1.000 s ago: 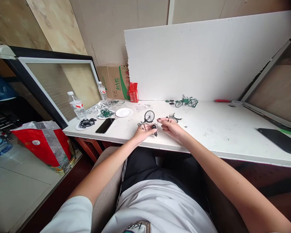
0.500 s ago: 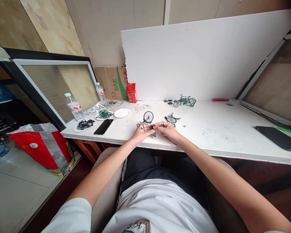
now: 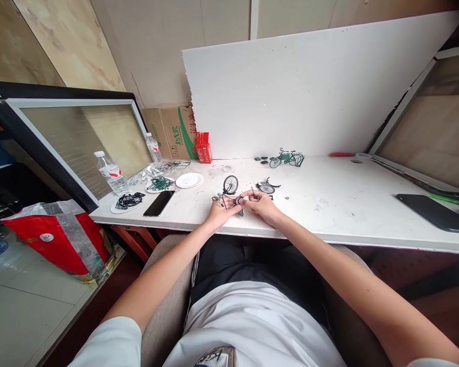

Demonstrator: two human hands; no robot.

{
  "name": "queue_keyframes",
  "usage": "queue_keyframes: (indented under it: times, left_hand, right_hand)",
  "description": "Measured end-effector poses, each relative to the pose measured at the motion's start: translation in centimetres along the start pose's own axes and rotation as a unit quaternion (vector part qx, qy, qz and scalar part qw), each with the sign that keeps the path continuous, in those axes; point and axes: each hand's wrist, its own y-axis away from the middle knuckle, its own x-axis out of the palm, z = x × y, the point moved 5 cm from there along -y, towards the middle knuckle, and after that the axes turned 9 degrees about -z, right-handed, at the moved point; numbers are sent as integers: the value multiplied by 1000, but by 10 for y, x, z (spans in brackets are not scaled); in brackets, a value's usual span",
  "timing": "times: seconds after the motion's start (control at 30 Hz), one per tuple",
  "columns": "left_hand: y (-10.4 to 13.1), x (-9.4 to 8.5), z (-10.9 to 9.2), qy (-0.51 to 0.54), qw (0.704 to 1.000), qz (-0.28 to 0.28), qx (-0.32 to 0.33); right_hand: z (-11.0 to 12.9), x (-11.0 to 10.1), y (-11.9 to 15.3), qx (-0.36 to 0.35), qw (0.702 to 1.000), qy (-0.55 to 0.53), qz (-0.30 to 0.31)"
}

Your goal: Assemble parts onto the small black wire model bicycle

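Observation:
Near the table's front edge my left hand (image 3: 222, 211) is closed on a small black model bicycle frame, whose spoked wheel (image 3: 230, 184) stands up beyond the fingers. My right hand (image 3: 260, 205) meets it from the right, fingertips pinched at the frame; a thin dark piece sticks up between its fingers. What the fingertips grip is too small to make out. Just behind my right hand lies a loose wheel with black parts (image 3: 266, 187). Farther back stands a green model bicycle (image 3: 286, 158).
At the left are a black phone (image 3: 159, 203), a plate of black parts (image 3: 127, 202), green parts (image 3: 159, 183), a white plate (image 3: 189, 180) and a water bottle (image 3: 112, 173). A red box (image 3: 204, 148) stands behind. A dark tablet-like slab (image 3: 436, 211) lies right.
The whole view has shifted slightly. My fingers have moved a little at the model bicycle, which remains held between my hands.

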Motion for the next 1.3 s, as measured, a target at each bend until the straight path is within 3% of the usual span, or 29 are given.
queue_keyframes:
  times: [0.17,0.67,0.73,0.87,0.93,1.03,1.17,1.3]
  left_hand:
    - [0,-2,-1,-10,1000,18,1]
    - [2,-3,-4,7,999,-7,-44]
    - [3,-2,-6,22,998,-3,-57]
    - [5,-3,-10,37,997,-3,-71]
    - [4,-4,-10,44,996,-5,-80]
    - [3,-5,-8,57,994,-4,-89]
    - [2,-5,-5,58,994,-3,-92]
    - [2,-5,-6,59,994,6,-91]
  right_hand:
    - [2,1,2,0,1000,-2,4]
    - [5,3,7,1,1000,28,10]
    - [5,-2,4,3,999,33,-12]
    - [5,-27,-15,-8,990,87,-115]
    - [6,-39,-27,-33,976,161,-141]
    - [11,-44,-42,-106,933,326,-113]
    - [7,-26,-51,-158,858,489,-5]
    - [0,-14,-59,-154,802,577,17]
